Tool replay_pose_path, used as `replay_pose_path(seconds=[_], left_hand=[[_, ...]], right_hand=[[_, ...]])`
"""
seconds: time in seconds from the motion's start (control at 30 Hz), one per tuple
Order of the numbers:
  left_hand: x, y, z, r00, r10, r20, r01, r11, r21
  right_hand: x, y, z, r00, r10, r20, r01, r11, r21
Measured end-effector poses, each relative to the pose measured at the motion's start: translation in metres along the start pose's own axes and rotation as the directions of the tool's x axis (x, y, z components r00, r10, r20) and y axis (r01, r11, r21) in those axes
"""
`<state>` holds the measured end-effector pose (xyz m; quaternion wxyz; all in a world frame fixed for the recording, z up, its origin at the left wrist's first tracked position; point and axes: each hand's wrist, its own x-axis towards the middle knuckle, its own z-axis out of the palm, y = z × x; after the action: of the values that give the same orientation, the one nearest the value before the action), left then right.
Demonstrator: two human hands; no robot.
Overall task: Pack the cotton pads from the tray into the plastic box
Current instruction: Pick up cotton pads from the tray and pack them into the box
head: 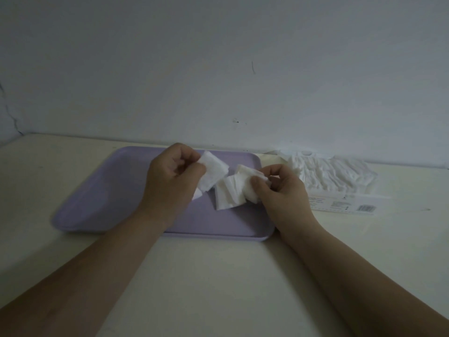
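A lilac tray [109,190] lies on the cream table. Above its right half my left hand [170,181] pinches a small stack of white square cotton pads [211,172]. My right hand [281,188] grips another bunch of cotton pads [245,176] by its upper end, thumb on top; the lower pads [226,195] fan down onto the tray floor. To the right of the tray stands the clear plastic box [340,204], printed labels on its front, packed with rows of white pads [332,173].
The wall rises directly behind the tray and box. The table [218,276] stretches toward me in front of the tray. A loose clear plastic piece [281,152] lies behind the box by the wall.
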<state>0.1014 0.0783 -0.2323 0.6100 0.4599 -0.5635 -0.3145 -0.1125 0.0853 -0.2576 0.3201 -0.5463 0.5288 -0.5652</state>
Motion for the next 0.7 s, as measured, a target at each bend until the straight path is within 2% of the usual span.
replay_pose_path(seconds=[0.1,0.2,0.3,0.47,0.57,0.7], left_hand=[[-0.003,0.006,0.004,0.989,0.001,0.145,0.006,0.999,-0.054],[-0.009,0.005,0.012,0.947,-0.023,0.321,0.044,0.997,-0.059],[-0.011,0.004,0.014,0.928,-0.074,0.365,0.106,0.992,-0.069],[-0.008,0.009,0.010,0.933,-0.109,0.344,0.186,0.962,-0.199],[-0.010,0.009,0.011,0.945,-0.083,0.316,0.137,0.979,-0.153],[-0.010,0.005,0.010,0.954,-0.065,0.293,0.102,0.988,-0.113]], right_hand=[[-0.002,-0.002,0.000,0.998,-0.023,-0.053,0.023,1.000,-0.009],[-0.002,-0.008,0.000,0.963,-0.181,-0.201,0.168,0.982,-0.084],[-0.002,-0.015,-0.001,0.938,-0.254,-0.234,0.242,0.967,-0.082],[-0.004,-0.013,0.001,0.987,-0.153,-0.040,0.157,0.981,0.115],[-0.005,-0.013,0.004,0.986,-0.149,0.069,0.138,0.980,0.143],[-0.007,-0.018,0.006,0.977,-0.167,0.130,0.144,0.975,0.170]])
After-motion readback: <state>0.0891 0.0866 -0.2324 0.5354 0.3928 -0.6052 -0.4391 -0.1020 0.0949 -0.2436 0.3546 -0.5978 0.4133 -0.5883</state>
